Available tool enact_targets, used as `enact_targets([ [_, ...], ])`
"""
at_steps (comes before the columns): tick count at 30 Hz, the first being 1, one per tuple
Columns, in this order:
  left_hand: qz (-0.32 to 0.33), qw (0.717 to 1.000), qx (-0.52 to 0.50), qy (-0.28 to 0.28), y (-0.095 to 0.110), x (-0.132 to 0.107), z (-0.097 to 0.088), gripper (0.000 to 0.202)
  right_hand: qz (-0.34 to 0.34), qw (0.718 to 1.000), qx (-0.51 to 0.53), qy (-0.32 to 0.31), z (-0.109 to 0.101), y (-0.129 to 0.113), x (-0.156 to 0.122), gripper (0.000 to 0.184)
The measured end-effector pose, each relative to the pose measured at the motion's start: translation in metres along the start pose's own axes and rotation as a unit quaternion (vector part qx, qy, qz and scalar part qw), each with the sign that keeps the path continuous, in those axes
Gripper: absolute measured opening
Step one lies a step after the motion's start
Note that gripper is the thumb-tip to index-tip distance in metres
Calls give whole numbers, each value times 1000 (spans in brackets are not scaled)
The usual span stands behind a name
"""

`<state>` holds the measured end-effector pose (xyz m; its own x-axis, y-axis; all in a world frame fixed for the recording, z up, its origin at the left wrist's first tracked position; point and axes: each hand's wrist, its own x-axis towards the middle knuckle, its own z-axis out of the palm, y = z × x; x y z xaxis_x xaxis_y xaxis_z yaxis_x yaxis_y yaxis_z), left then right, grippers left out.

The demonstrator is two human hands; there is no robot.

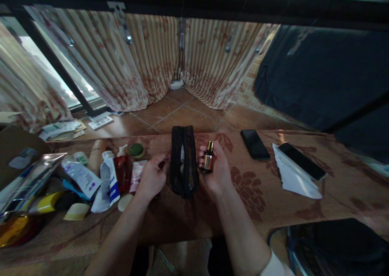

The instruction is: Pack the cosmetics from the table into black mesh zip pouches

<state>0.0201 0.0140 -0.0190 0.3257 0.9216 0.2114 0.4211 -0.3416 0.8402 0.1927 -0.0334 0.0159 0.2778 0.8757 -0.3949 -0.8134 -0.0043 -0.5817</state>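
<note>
While the right hand curls round the bottle just right of centre, the left hand bends half-closed beside the pouch, any hold unclear. Probably slick, breakable glass, the bottle suits a grip round its body.

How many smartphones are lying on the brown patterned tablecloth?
2. One black rectangular smartphone lies to the right of the right hand; the second black smartphone lies farther right, partly over a ragged-edged white paper sheet. Others might be hidden.
</note>
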Motion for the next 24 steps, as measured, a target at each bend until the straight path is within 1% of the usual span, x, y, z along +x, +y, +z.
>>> enact_targets([
  [7,-2,1000,5,-3,5,-1,-1,23,1,1000,2,-3,1,0,-1,41],
  [15,6,1000,14,-3,5,-1,-1,22,0,1000,-8,-6,0,1,-1,40],
  [24,-3,1000,8,-7,6,-1,-1,23,-9,1000,-16,-1,0,1,-1,39],
])
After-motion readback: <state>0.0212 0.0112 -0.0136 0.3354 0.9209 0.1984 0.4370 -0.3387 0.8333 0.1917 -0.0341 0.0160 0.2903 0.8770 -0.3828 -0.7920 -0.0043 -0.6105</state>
